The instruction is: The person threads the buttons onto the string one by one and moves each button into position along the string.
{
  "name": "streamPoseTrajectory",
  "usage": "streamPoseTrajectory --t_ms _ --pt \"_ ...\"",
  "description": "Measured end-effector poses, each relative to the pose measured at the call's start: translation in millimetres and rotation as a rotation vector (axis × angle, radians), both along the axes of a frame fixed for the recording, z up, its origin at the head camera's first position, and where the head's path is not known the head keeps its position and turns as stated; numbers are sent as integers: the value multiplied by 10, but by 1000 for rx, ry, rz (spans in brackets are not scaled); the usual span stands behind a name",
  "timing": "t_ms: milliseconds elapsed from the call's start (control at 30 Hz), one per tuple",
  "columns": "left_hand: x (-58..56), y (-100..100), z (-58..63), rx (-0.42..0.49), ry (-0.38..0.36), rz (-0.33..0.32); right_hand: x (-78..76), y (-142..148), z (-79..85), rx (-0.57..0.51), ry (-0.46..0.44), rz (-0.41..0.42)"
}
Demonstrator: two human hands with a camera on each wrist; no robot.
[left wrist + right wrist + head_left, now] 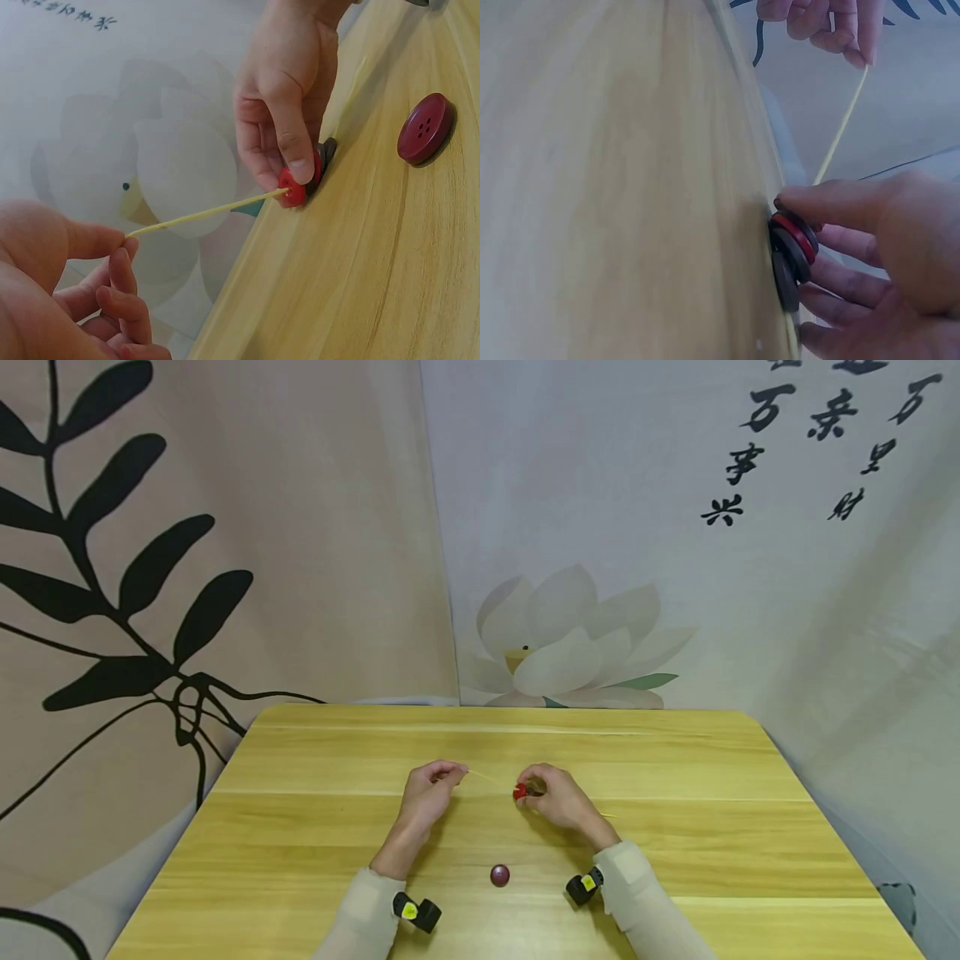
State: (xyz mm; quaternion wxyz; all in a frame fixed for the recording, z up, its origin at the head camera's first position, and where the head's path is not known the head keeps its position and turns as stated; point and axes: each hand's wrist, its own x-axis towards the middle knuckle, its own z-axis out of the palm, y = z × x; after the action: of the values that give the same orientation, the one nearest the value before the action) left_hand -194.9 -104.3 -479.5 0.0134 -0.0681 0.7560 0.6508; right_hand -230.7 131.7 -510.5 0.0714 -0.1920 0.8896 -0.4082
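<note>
My left hand [431,789] pinches the end of a thin yellow string [206,215] between thumb and forefinger, a little above the table. The string runs taut through a hole in a red button [291,187]. Thumb and fingers of my right hand [557,793] pinch that button at its edges. Behind it, several dark buttons [786,274] and another red one [795,234] are stacked on the same string, partly hidden by the fingers. More string trails out past the right wrist. Nearer me, a dark red four-hole button [499,875] lies flat on the table between the forearms.
The light wooden table [315,827] has rounded far corners. Behind it hangs a pale curtain [337,568] printed with dark leaves, a lotus and writing. A small black camera is strapped to each wrist.
</note>
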Motion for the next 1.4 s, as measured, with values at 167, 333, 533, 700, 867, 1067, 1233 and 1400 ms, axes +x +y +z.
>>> streamPoseTrajectory --t_ms 167,333,533,700,867,1067,1233,1400 --pt "-5 -10 -15 -3 -3 -2 1 13 -20 -1 10 19" --pt "-8 -13 -28 -4 -1 -13 -6 21 -26 -12 0 14" --pt "-13 -10 -31 -6 -6 -6 -10 25 -32 -9 0 9" --pt "-12 -3 -34 -7 -9 -5 -6 28 -30 -17 -4 9" --pt "-12 17 -37 -11 -7 -7 0 35 -13 -20 -23 11" --pt "-10 42 -40 -10 2 -9 14 -1 29 -37 -34 -1" --pt "-12 79 -36 -14 -3 -19 41 -92 81 -102 -17 21" --pt "1 118 -15 -28 -6 -49 94 -218 196 -202 -26 72"
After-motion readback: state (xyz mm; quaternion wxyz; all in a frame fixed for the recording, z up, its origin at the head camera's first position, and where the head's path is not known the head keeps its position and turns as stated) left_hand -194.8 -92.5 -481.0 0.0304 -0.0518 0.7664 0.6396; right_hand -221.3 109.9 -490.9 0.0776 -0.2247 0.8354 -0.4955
